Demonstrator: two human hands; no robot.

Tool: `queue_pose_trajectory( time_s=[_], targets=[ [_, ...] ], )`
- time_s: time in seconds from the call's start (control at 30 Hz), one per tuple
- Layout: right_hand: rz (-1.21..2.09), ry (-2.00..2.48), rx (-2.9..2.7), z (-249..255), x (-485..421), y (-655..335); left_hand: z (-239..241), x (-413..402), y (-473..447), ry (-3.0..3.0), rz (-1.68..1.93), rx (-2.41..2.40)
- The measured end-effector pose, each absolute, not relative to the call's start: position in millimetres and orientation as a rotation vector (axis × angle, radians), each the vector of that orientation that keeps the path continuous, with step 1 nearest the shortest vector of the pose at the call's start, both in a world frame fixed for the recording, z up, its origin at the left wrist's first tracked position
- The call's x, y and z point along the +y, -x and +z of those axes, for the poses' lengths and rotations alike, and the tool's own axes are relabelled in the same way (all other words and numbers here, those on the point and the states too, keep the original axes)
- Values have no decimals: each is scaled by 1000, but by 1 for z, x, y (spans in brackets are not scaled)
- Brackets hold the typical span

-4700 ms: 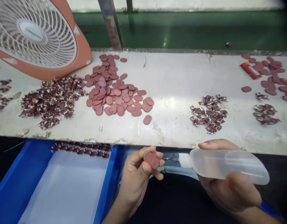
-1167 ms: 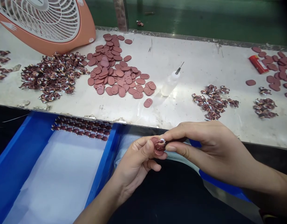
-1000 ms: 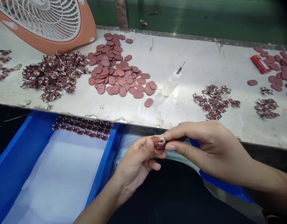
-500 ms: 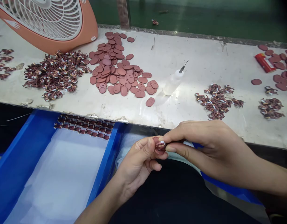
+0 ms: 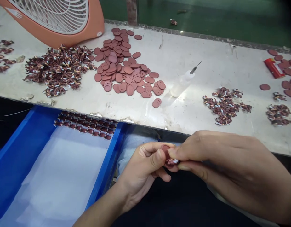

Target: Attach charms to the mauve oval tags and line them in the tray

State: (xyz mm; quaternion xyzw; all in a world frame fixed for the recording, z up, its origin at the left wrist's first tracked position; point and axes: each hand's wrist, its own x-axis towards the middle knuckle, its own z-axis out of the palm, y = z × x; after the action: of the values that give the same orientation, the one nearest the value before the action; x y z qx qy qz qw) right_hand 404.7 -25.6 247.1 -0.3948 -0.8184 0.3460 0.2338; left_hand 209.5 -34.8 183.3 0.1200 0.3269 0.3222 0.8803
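Observation:
My left hand [image 5: 145, 164] pinches a reddish-brown oval base [image 5: 165, 150] between thumb and fingers, in front of the table edge. Against that base my right hand [image 5: 213, 160] grips a small brown-and-white figurine [image 5: 172, 161] with thumb and forefinger. Fingers cover part of both pieces. On the table above lie a pile of loose oval bases [image 5: 124, 63] and a heap of small brown figurines [image 5: 58, 69]. A smaller group of figurines [image 5: 227, 105] is nearer my right hand.
A translucent bottle with a needle tip [image 5: 183, 83] stands on the table [image 5: 140, 110]. An orange fan [image 5: 65, 22] is at the back left. Below, a blue tray [image 5: 12, 176] holds white paper and rows of assembled pieces [image 5: 86, 124]. A red tube-like object [image 5: 274, 68] lies at right.
Both hands have shifted slightly right and down in view. The figurine has moved lower against the base, and my right fingers now cover more of it. The camera view has shifted a little.

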Motion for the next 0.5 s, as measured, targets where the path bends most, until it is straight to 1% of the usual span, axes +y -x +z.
queue_pose_trajectory(
  time_s=[0.5],
  targets=[
    [910, 995, -2277, 250, -37, -406, 190, -33, -206, -218, 670, 619]
  ],
)
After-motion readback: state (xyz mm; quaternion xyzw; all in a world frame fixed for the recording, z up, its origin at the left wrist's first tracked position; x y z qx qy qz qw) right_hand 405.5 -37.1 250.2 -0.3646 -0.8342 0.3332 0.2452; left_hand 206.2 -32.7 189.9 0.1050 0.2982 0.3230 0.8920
